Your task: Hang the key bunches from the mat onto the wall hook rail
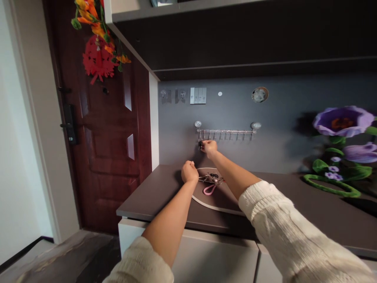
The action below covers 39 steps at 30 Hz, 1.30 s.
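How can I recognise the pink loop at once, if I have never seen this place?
Start from the dark countertop below the grey wall. On it, inside a pale curved rim, lies a small cluster of metal pieces. The pink loop lies at the near side of that cluster; its wide, open pink band sets it apart from the shiny and dark bits.

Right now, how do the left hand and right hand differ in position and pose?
The right hand is higher, beneath the hook rail; the left hand is lower, by the tray. The right pinches a small black item; the left is curled, any grip hidden. Both have pushed-up cream sleeves.
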Tool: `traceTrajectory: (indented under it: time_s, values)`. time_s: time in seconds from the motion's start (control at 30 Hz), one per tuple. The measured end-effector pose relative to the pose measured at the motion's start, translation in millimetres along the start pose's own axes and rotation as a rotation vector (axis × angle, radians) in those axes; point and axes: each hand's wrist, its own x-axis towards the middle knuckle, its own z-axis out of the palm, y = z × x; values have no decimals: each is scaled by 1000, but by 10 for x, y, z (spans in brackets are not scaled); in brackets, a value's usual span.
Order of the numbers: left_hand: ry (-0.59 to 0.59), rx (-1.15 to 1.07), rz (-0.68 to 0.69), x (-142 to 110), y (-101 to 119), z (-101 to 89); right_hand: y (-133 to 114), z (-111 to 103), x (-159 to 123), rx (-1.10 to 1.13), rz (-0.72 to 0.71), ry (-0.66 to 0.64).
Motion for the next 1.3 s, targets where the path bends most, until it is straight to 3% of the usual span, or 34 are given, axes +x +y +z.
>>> traceTrajectory:
  time_s: [0.23, 0.43, 0.57, 0.77, 0.93, 1.07, 1.3]
  values:
    - [-32, 43, 64, 16, -50, 12, -51, -204, -131, -12, -3, -48]
    - [-110, 81, 179, -8, -36, -28, -96, -503, -426, 42, -47, -200]
    - [-170, 117, 288, -31, -43, -27, 2, -719, -649, -6, -71, -252]
    - [-220, 265, 437, -63, -80, -15, 299, -1015, -827, -233, -141, -296]
    - [-270, 387, 525, -67, -94, -21, 430, -1170, -837, -632, -366, -351]
    - [-259, 510, 585, -47, -106, -12, 456, -1187, -832, -895, -495, -381]
    - [-341, 648, 603, -28, -98, -12, 505, -1127, -825, -984, -493, -382]
